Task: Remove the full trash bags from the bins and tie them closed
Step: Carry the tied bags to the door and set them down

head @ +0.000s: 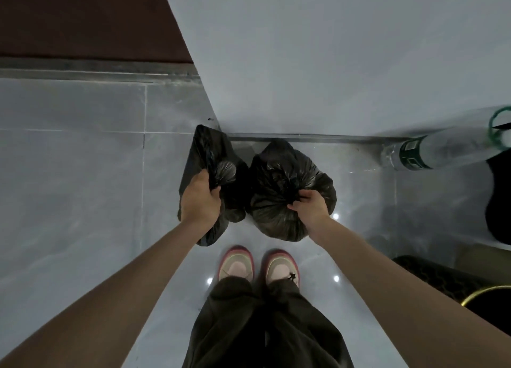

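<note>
the left hand holds the bunched top of the left black bag, with its fingers curled tight around the plastic. this bag looks loose and floppy, low by the wall corner. just beside it is the right black bag, round and full. the right hand pinches its gathered top with curled fingers. both bags are down at the grey floor, just in front of the pink shoes. a clear bottle is far to the right.
</note>
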Demonstrator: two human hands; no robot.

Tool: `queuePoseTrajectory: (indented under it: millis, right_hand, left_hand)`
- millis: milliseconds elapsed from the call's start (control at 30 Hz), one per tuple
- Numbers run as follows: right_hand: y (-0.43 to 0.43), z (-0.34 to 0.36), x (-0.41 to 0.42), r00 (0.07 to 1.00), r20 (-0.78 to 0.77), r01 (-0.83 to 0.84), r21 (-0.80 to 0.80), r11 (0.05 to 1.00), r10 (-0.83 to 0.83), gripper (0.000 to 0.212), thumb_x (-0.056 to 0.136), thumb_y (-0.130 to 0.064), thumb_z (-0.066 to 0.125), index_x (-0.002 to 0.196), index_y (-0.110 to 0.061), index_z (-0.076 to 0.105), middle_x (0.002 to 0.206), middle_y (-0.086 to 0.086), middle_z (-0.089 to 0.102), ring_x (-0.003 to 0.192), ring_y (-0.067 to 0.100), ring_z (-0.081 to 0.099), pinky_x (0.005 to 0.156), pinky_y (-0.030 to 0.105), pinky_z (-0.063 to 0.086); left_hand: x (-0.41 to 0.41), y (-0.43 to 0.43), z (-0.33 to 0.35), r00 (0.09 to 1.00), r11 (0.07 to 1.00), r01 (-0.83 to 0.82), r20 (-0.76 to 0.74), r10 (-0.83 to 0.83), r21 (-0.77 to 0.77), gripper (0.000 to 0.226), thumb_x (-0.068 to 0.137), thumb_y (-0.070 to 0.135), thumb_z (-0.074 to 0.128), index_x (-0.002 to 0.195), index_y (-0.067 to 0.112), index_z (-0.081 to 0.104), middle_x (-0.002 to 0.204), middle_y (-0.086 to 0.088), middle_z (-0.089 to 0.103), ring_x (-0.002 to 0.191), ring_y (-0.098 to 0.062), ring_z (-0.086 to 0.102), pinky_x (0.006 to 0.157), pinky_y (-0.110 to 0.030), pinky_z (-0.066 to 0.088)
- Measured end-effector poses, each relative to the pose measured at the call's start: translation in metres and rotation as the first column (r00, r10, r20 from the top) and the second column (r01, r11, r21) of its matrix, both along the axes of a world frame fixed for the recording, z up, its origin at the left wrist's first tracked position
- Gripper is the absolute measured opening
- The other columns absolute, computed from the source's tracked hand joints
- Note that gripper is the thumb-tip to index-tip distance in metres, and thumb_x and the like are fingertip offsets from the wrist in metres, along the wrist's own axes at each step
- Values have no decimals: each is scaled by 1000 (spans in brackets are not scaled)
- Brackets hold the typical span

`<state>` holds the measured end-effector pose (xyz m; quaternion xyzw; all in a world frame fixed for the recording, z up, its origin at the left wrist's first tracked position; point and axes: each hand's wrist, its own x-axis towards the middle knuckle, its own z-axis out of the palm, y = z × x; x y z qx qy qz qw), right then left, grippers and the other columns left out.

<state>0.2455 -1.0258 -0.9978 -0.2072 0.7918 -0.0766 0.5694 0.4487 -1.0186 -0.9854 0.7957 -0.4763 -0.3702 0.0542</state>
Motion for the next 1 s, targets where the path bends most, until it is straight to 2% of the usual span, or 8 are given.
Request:
queuePoseTrajectory:
  millis: [100,233,367,600,767,900,1000]
  right_hand:
    - [7,2,-1,999,35,-14,0,1000,14,50,91,0,54,138,-8,41,136,11,49,124,26,49,107,38,40]
    - [15,15,5,985,-72,-162,-40,986,159,55,92,-7,49,145,-13,35,143,9,42,129,27,43,111,39,36]
    - [17,36,10,979,-96,-188,-99,977,179,53,92,-7,47,143,-14,37,145,7,39,129,26,43,110,37,37]
    - [10,122,7,977,-36,-211,-151,966,208,38,93,-9,48,130,-18,50,127,1,53,111,20,54,96,33,46]
    - [7,219,3,978,55,-184,-218,958,200,26,94,-12,49,117,-21,56,119,3,60,107,27,60,85,34,48]
    - [13,313,-5,962,127,-200,-272,941,241,21,95,-13,52,115,-17,58,99,-3,62,84,17,62,80,26,48]
    - [27,375,-18,947,150,-226,-315,922,283,19,93,-14,55,111,-19,60,100,-2,66,78,13,62,74,22,47]
  left_hand:
    - [-3,1,-1,1000,996,-14,-23,16,91,36,96,17,47,126,-2,44,124,-21,48,111,-37,51,89,-40,41]
    - [-13,9,9,992,983,-65,-92,82,169,55,98,24,44,146,9,23,140,-17,33,128,-35,38,103,-40,34]
    - [-17,17,30,987,981,-65,-135,90,180,65,98,26,45,151,17,9,151,-15,24,137,-31,29,110,-41,27]
    - [-14,26,114,954,984,-68,-279,113,163,54,98,21,44,148,17,25,148,-10,37,134,-23,40,111,-36,32]
    - [-30,28,219,928,990,-86,-354,120,110,47,98,21,43,144,18,34,142,-7,45,127,-21,47,106,-31,36]
    - [-45,42,310,901,991,-113,-412,135,77,44,99,23,43,142,18,38,138,-5,49,121,-19,51,101,-27,38]
    - [-51,64,371,887,992,-114,-445,123,48,40,99,27,43,138,22,43,133,-2,54,118,-15,53,98,-24,40]
